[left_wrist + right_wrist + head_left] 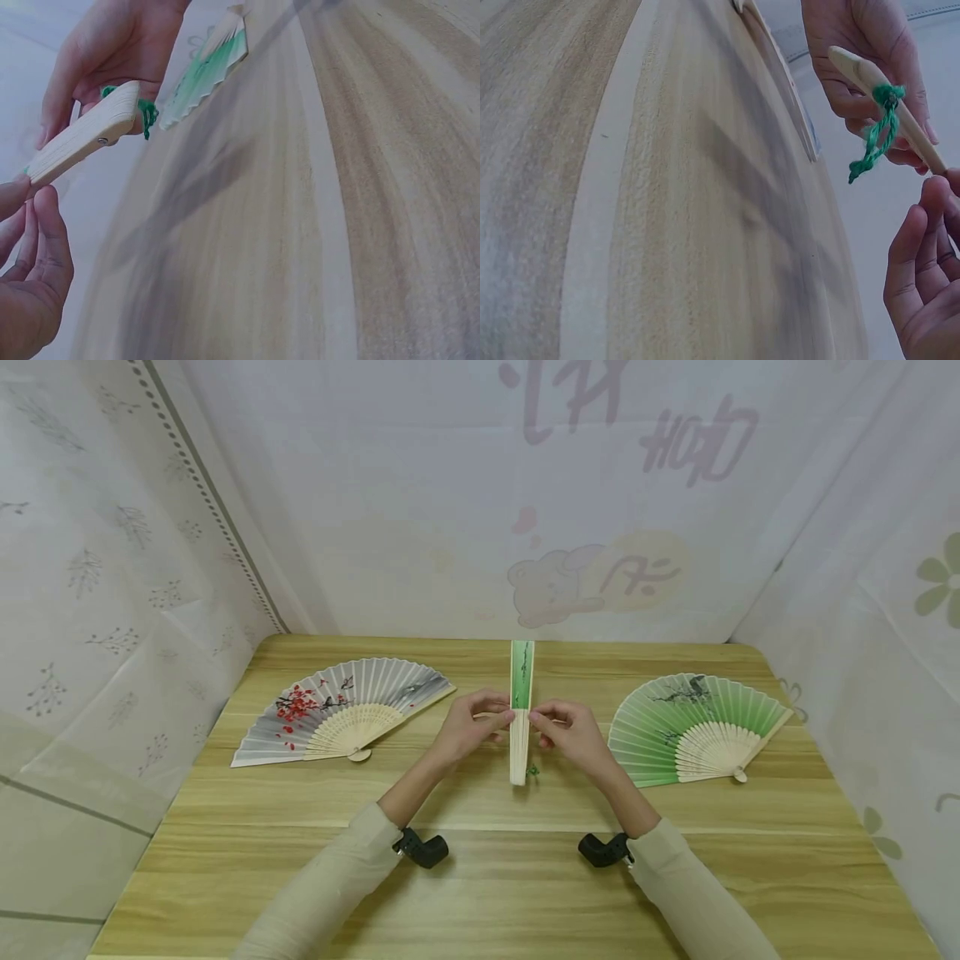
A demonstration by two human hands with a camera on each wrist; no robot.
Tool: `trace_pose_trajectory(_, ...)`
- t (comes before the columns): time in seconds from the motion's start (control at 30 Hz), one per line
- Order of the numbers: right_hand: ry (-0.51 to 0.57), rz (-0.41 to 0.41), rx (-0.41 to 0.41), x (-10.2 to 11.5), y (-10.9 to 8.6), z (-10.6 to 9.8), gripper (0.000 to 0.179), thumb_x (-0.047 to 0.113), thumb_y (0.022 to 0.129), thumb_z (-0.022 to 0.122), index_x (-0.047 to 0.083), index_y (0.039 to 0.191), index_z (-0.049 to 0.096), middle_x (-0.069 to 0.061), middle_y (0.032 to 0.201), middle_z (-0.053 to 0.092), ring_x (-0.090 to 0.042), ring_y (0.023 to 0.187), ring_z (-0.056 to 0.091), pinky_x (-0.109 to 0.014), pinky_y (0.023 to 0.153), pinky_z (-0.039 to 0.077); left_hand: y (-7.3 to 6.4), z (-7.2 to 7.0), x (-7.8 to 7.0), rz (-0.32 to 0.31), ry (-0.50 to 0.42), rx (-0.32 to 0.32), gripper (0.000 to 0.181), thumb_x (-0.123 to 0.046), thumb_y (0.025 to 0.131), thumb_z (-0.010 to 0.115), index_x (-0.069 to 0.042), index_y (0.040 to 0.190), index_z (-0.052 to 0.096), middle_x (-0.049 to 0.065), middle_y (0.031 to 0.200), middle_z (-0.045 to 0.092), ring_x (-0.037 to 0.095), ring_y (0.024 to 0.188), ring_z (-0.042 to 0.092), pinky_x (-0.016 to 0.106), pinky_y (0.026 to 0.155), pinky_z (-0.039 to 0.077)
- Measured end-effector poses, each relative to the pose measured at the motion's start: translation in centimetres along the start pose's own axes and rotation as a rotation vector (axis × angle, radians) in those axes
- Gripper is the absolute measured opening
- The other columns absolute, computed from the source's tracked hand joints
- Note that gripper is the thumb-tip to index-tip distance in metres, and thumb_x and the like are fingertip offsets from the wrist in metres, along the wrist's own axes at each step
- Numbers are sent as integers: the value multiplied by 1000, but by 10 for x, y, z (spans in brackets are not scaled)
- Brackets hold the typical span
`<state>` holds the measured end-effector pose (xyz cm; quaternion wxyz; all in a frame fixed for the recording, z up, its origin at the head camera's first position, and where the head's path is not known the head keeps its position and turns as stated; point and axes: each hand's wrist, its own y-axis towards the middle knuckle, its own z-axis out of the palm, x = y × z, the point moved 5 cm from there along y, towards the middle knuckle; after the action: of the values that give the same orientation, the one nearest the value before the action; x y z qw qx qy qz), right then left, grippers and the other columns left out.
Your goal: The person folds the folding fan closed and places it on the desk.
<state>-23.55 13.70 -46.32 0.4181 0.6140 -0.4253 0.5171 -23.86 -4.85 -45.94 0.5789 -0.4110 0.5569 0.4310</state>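
A folded green folding fan (519, 743) is held up over the middle of the table, its pale wooden ribs toward me and its green leaf at the far end. My left hand (472, 722) pinches its left side between thumb and fingers. On the opposite side, my right hand (572, 733) pinches it at about the same height. A metal rivet (103, 141) shows near the rib end in the left wrist view. From that end hangs a green cord (881, 131), seen in the right wrist view.
An opened grey-white fan with red blossoms (352, 706) lies on the wooden table (480, 893) at the left. An opened green fan (693, 727) lies at the right. Printed white curtains (390, 527) stand behind and on both sides. Black wrist devices (426, 850) sit at the sleeve cuffs.
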Motion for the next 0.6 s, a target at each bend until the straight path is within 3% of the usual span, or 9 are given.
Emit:
trace_pose_trajectory(0.4, -53, 67, 21, -8, -1, 4, 20, 10, 99, 69, -9, 108, 70, -18, 90, 69, -18, 65, 63, -28, 61, 57, -1, 0, 10, -16, 16, -37, 29, -3, 96, 71, 10, 121, 63, 21, 107, 66, 24, 83, 71, 55, 78, 58)
trace_pose_trajectory(0.6, -80, 113, 8, -11, -2, 6, 19, 10, 100, 68, -8, 106, 70, -20, 89, 69, -19, 65, 63, -28, 61, 57, -1, 2, 18, -54, 35, -70, 30, -3, 96, 71, 10, 121, 63, 21, 108, 66, 27, 83, 72, 37, 69, 61)
